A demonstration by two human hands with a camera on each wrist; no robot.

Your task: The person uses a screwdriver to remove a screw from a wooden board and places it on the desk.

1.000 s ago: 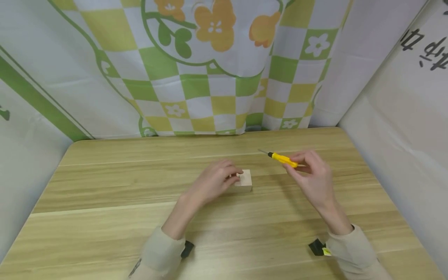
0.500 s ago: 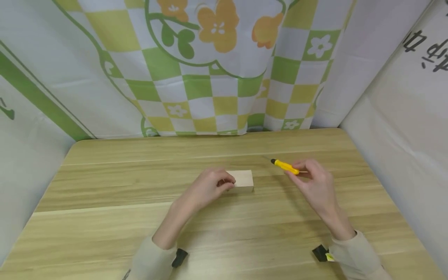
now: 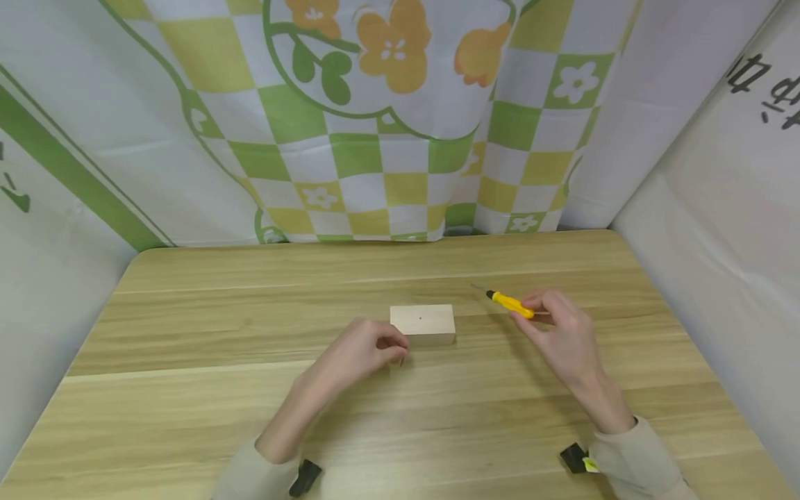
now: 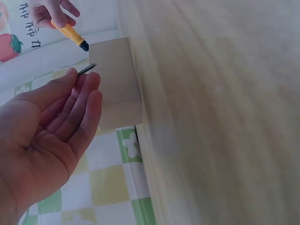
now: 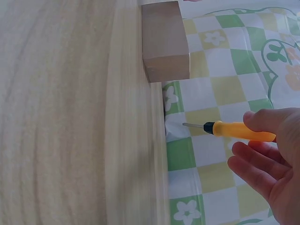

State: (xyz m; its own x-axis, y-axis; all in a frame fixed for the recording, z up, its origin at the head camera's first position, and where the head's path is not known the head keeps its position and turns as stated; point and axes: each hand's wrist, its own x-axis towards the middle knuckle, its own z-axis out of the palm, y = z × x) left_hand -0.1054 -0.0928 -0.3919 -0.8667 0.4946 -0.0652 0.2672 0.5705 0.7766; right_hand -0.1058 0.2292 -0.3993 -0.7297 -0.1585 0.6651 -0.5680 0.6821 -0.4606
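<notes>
A pale wooden block (image 3: pixel 431 319) lies flat on the table, with a small dark hole in its top face. Just off the block's near left corner, my left hand (image 3: pixel 362 351) pinches a screw (image 4: pixel 87 69) between thumb and fingertips; in the left wrist view its threaded, pointed end sticks out. To the right of the block, my right hand (image 3: pixel 562 333) grips a yellow screwdriver (image 3: pixel 514 305) by the handle's end. The screwdriver has a black collar and a thin metal shaft (image 5: pixel 192 125), which points left and away, apart from the block.
The wood-grain table (image 3: pixel 219 417) reaches back to a checked, flowered curtain (image 3: pixel 350 160). White sheets hang at both sides, the right sheet (image 3: pixel 731 229) bearing dark writing. A black wrist device (image 3: pixel 305 478) shows at the left cuff.
My left hand has drawn back from over the block toward its near left side, uncovering the top face and hole. The right hand with the screwdriver has lowered slightly toward me.
</notes>
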